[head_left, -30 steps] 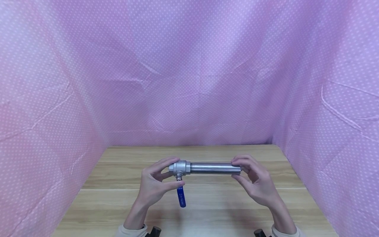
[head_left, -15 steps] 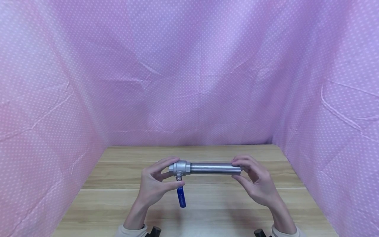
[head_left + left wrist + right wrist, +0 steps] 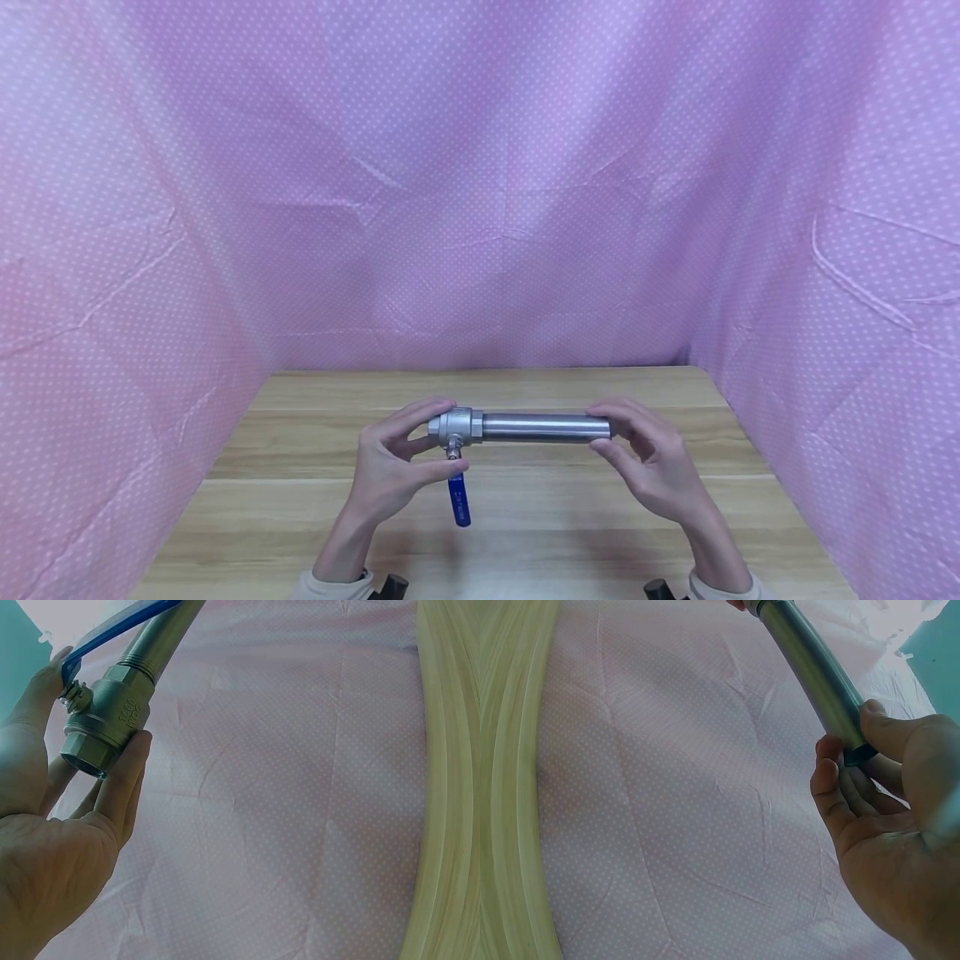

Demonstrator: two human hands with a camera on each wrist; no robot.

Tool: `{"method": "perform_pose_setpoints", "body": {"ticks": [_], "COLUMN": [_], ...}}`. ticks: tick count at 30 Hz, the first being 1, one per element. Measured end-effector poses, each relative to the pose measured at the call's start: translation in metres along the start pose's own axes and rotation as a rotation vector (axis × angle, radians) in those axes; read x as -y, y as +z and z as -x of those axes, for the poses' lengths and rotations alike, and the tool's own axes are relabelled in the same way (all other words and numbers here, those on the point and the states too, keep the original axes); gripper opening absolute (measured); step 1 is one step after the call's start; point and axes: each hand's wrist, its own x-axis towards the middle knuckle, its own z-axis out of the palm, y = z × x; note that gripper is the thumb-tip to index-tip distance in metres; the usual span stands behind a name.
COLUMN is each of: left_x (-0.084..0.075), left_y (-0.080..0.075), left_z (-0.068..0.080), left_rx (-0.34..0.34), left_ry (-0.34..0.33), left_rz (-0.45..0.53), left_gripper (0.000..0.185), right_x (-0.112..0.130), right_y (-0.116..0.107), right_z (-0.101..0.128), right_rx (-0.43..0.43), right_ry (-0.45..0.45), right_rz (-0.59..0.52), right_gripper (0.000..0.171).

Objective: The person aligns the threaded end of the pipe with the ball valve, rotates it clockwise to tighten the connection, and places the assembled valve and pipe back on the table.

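We count two hands, one valve and one pipe, the valve and pipe joined end to end and held level over the table [image 3: 525, 508]. The left hand [image 3: 384, 467] grips the valve [image 3: 456, 427], fingers on its body and thumb against the blue handle [image 3: 459, 500], which points toward the person. The right hand [image 3: 660, 471] pinches the pipe [image 3: 546, 427] at its far end between thumb and fingers.

The valve's socket receives one pipe end. In the left wrist view we see a band of thread at this joint; the length inside the socket is hidden. The valve's outer mouth is dark within, and its raised lettering is hard to read. The print on the handle is too small to make out. The handle and pipe run off the top of that view.

Two sleeves [image 3: 333, 587] are cut off by the lower edge of the head view. Pink dotted cloth [image 3: 480, 208] surrounds the table on three sides.
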Motion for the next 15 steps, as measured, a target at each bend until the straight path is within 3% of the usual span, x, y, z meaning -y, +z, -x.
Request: {"method": "perform_pose_setpoints", "body": {"ticks": [6,15], "left_x": [-0.0001,-0.0006], "left_y": [-0.0001,-0.0001], "left_z": [0.0001,0.0002], "left_rx": [-0.002,-0.004], "left_ry": [-0.002,-0.001], "left_rz": [-0.003,-0.007], "left_gripper": [0.068,0.069], "right_x": [0.0014,0.0014], "right_y": [-0.0008,0.0003], "right_z": [0.0009,-0.0038], "right_rx": [-0.002,0.035], "right_ry": [0.054,0.000], "right_rz": [0.050,-0.110], "right_gripper": [0.056,0.065]}}
